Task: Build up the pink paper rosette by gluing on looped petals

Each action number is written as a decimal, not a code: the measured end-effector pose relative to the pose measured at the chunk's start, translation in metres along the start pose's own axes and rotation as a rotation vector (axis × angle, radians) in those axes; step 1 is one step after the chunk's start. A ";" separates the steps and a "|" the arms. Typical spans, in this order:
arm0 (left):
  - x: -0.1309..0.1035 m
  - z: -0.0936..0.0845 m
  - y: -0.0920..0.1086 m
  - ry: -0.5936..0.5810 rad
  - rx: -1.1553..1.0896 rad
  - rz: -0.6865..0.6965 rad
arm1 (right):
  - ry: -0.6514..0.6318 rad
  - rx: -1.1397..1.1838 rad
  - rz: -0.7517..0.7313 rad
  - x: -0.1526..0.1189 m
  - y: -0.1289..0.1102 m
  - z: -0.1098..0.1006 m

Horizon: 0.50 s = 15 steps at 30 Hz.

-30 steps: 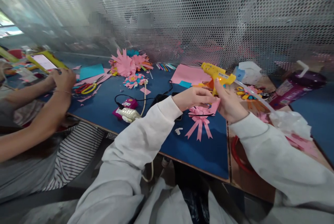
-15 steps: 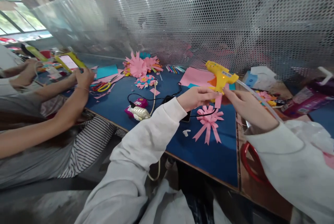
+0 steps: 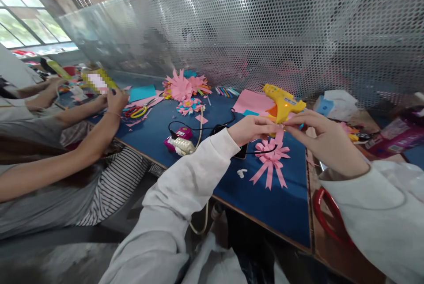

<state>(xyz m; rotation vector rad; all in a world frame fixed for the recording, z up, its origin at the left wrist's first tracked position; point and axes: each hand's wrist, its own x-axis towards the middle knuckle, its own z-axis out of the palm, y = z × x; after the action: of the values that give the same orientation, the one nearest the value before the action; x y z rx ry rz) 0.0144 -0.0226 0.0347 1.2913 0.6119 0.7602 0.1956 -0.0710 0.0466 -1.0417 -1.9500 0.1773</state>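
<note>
My left hand and my right hand meet over the table, fingertips pinched on a small pink paper strip. Right behind my fingers is a yellow hot glue gun with a small orange light; its lower part is hidden. Below my hands lies a pink paper flower with forked ribbon tails, crossed by a black cable. To its left, a white scrap rests on the blue tabletop.
A perforated metal screen backs the table. Paper flowers, markers, pink sheets, a power strip with cables and scissors lie about. A co-worker's hand holds a phone at left. A purple bottle stands right.
My right hand has risen slightly, now covering the glue gun's rear and the pale tube behind it. The fingertips of both hands stay together on the strip. The view has shifted a little.
</note>
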 end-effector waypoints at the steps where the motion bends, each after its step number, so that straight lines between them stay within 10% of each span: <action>1: 0.000 0.000 0.000 0.001 0.006 -0.001 | -0.011 -0.020 -0.021 0.000 0.000 -0.001; 15: -0.002 -0.001 0.001 -0.021 0.026 -0.016 | 0.049 -0.141 -0.247 -0.001 0.009 0.004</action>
<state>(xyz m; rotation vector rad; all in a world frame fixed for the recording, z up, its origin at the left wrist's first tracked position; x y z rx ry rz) 0.0123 -0.0232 0.0353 1.3153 0.6165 0.7274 0.1983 -0.0655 0.0395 -0.8750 -2.0493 -0.1232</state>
